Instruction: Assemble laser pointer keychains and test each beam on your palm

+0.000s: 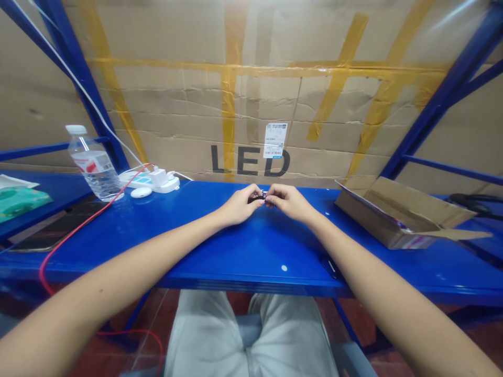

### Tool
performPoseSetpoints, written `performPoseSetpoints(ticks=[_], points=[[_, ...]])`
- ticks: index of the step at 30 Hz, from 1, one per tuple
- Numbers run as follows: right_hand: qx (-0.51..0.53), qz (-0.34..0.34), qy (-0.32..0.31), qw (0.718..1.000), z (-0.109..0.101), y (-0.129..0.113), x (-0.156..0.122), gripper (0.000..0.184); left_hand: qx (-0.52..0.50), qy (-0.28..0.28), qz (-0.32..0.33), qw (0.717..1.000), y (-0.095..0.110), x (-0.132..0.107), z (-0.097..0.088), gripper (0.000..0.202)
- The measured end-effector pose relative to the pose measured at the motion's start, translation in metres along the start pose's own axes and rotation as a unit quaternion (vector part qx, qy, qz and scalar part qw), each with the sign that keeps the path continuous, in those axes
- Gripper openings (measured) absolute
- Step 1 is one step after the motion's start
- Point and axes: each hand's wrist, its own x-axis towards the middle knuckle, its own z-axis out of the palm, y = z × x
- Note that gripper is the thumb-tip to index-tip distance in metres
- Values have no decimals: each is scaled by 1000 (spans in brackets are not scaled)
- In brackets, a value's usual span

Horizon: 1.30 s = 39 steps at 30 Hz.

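Both my hands meet over the far middle of the blue table (pixel 236 251). My left hand (pixel 240 205) pinches a small dark piece with a shiny metal part (pixel 257 199); its kind is too small to make out. From the other side, the fingertips of my right hand (pixel 288 201) close on the metal end of the same piece. My fingers cover most of it. Near my right forearm, a small black object (pixel 330 267) with a light mark lies by the table's front edge, partly hidden by the arm.
An open cardboard box (pixel 393 214) stands at the right. On the left are a water bottle (pixel 94 165), a white power strip (pixel 167 184), a round white case (pixel 141 192), a red cable (pixel 74 230) and a dark phone-like slab (pixel 55 230). A large cardboard sheet (pixel 188 115) rises behind.
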Motion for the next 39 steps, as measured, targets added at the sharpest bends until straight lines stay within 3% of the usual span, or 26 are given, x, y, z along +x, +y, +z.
performPoseSetpoints(ticks=[4,11,14,21,29,36,39], points=[[-98,-23,-35,994,-4,-2,-3,19,123,-42,9,991,5,2,-3,33],[-174,-50,-63,982,-7,-7,-8,27,135,-34,47,989,7,2,-5,18],[-140,-41,-65,987,-6,-6,-7,26,133,-22,65,989,8,0,-4,13],[64,78,-103,990,-3,-3,-4,26,167,-27,82,982,13,-3,1,4],[47,99,-74,991,-11,-9,-5,25,150,-37,88,984,21,-3,0,9],[85,115,-67,987,-11,-9,-5,23,82,25,93,992,15,-1,4,5],[91,111,-67,987,-12,-10,-5,24,76,20,98,992,16,-1,6,6]])
